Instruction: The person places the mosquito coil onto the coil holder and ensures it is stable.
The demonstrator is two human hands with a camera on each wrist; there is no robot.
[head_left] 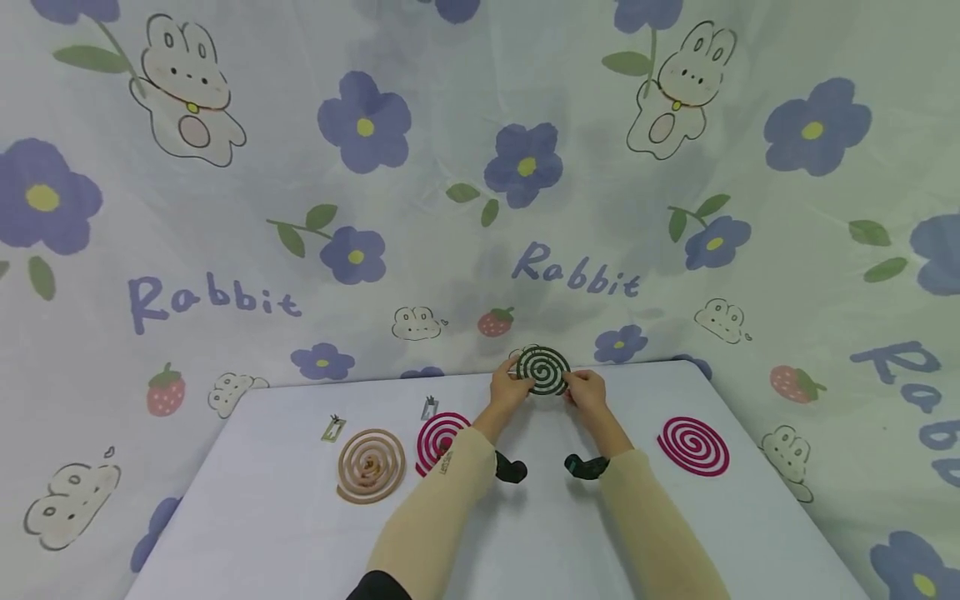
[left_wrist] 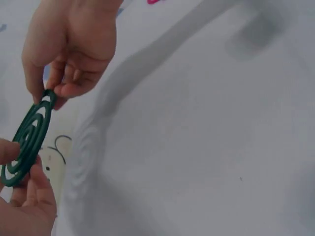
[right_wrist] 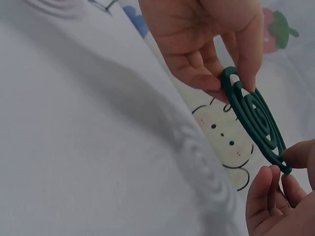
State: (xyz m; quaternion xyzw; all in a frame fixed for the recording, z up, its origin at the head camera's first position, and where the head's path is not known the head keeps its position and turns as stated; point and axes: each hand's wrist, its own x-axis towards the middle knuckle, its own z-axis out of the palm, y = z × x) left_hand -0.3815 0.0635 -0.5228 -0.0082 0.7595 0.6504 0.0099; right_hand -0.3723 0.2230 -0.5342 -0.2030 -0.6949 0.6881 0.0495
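Both hands hold a dark green mosquito coil [head_left: 543, 371] upright above the far edge of the white table [head_left: 300, 533]. My left hand [head_left: 510, 390] pinches its left rim, thumb on the near face and fingers behind. On the opposite rim, my right hand [head_left: 588, 390] pinches it between thumb and fingers. Seen from the left wrist, the green coil [left_wrist: 30, 140] appears nearly edge-on with both hands at its ends. The right wrist view shows the coil [right_wrist: 256, 120] tilted, its spiral shadow falling on the cloth.
Left on the table lie a tan coil [head_left: 352, 492] and a pink coil [head_left: 431, 433], partly covered by the left sleeve. Another pink coil [head_left: 693, 446] lies at the right. Two small metal stands [head_left: 333, 428] sit toward the back left. A printed curtain [head_left: 450, 250] hangs behind.
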